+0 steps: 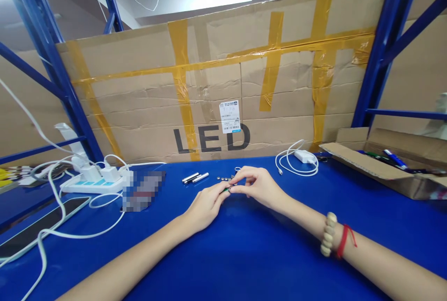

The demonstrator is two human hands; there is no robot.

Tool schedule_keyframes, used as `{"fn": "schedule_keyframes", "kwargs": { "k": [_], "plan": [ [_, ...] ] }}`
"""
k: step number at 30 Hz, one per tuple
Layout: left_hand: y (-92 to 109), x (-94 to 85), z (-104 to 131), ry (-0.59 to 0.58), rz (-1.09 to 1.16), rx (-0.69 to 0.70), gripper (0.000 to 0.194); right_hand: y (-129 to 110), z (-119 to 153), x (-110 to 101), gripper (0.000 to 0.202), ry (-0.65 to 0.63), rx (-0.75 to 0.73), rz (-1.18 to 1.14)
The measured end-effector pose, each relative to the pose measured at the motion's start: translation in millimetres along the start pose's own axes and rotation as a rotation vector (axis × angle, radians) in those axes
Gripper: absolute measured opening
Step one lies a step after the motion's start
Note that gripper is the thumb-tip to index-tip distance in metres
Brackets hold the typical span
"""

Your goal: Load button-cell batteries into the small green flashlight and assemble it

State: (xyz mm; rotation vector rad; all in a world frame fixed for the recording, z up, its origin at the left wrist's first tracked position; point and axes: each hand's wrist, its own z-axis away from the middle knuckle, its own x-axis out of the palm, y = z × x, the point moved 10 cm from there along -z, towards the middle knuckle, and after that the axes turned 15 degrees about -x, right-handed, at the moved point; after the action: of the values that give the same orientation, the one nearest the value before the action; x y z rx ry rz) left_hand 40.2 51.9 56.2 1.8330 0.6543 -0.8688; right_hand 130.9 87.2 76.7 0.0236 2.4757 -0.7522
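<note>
While two hands [206, 203] [260, 187] hold one green piece [226, 190], three tubes [200, 178] lie nearby.

Open counter [244, 259] is running between the forearms [146, 252], leaving a lane from the front. Cardboard [139, 110] is walling off the back; metal tubes [200, 178] are sitting just beyond the left hand [205, 205]. A power strip [96, 188] and cables [84, 235] are crowding the left, a box [370, 167] the right.
</note>
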Motion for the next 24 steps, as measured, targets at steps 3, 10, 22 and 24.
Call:
{"fn": "schedule_keyframes", "kwargs": {
  "k": [3, 10, 22, 24],
  "plan": [
    [-3.7, 0.5, -0.9, -0.004, -0.017, -0.026, 0.026, -18.3, -1.4, -2.5, 0.015, -0.07, -0.18, 0.181],
    [-11.1, 9.1, -2.2, -0.087, -0.049, -0.087, 0.027, -52.8, 5.4, 13.2, 0.023, -0.298, -0.547, 0.532],
    [-8.3, 16.4, 0.8, -0.146, -0.028, -0.019, 0.017, -51.9, 16.5, 26.0, 0.025, -0.37, -0.671, 0.612],
    [-9.7, 16.2, 0.6, -0.143, -0.023, -0.031, 0.016, -49.6, 16.0, 25.4, 0.025, -0.363, -0.647, 0.579]
  ]
}}
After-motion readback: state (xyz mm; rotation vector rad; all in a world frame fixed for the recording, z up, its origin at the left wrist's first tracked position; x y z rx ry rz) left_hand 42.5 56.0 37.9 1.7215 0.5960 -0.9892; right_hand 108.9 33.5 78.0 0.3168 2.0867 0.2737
